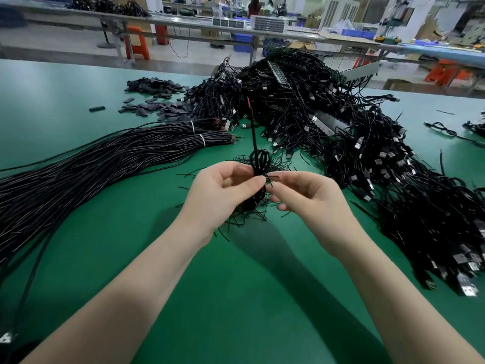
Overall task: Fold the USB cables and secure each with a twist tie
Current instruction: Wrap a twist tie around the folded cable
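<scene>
Both hands meet above the green table (236, 298): the left hand (223, 190) grips the folded USB cable (258, 164) at its waist — loops up, one loose end rising straight. Right hand (304, 195) pinches the twist tie (269, 179) against the bundle, over a scatter of spare ties (244, 216).

a green table (236, 298) carries long tied bundles of black cable (91, 158) at left, a heap of usb cables (341, 132) at right, loose twist ties (249, 214) in the middle, and small dark sleeves (157, 101) farther back.
</scene>
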A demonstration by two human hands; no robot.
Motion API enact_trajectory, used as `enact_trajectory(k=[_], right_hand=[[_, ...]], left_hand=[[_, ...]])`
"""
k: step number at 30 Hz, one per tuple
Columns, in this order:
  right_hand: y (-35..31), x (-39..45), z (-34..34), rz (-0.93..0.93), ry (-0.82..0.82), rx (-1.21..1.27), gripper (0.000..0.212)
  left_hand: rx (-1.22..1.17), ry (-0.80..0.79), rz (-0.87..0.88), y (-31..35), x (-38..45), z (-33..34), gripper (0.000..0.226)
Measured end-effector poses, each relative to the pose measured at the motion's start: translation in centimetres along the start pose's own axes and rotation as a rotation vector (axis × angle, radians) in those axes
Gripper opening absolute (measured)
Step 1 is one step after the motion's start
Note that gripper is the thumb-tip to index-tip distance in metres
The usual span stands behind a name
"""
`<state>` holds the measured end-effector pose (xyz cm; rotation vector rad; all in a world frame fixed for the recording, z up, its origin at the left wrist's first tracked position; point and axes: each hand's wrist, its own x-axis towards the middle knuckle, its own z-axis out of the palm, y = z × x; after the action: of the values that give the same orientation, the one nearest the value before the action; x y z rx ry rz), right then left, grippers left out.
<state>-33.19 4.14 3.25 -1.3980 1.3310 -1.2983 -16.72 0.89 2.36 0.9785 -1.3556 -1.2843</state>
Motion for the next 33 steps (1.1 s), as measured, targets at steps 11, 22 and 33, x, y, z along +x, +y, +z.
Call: enact_trajectory(k=[11,22,33], right_hand=[[0.1,-0.1,-0.2,0.186,-0.047,0.273,0.005],[1.2,-0.1,0.5,-0.515,0.190,-0.571,0.008],[-0.3,-0.3,0.5,0.320,-0.026,0.353,0.017]], left_hand=[[0.153,-0.090,0.168,-0.2,-0.3,0.2,0.019],[-0.094,-0.011,-0.201,-0.2,-0.1,0.5,0.005],[0.155,-0.063,0.193,0.0,-0.3,0.2,0.019]])
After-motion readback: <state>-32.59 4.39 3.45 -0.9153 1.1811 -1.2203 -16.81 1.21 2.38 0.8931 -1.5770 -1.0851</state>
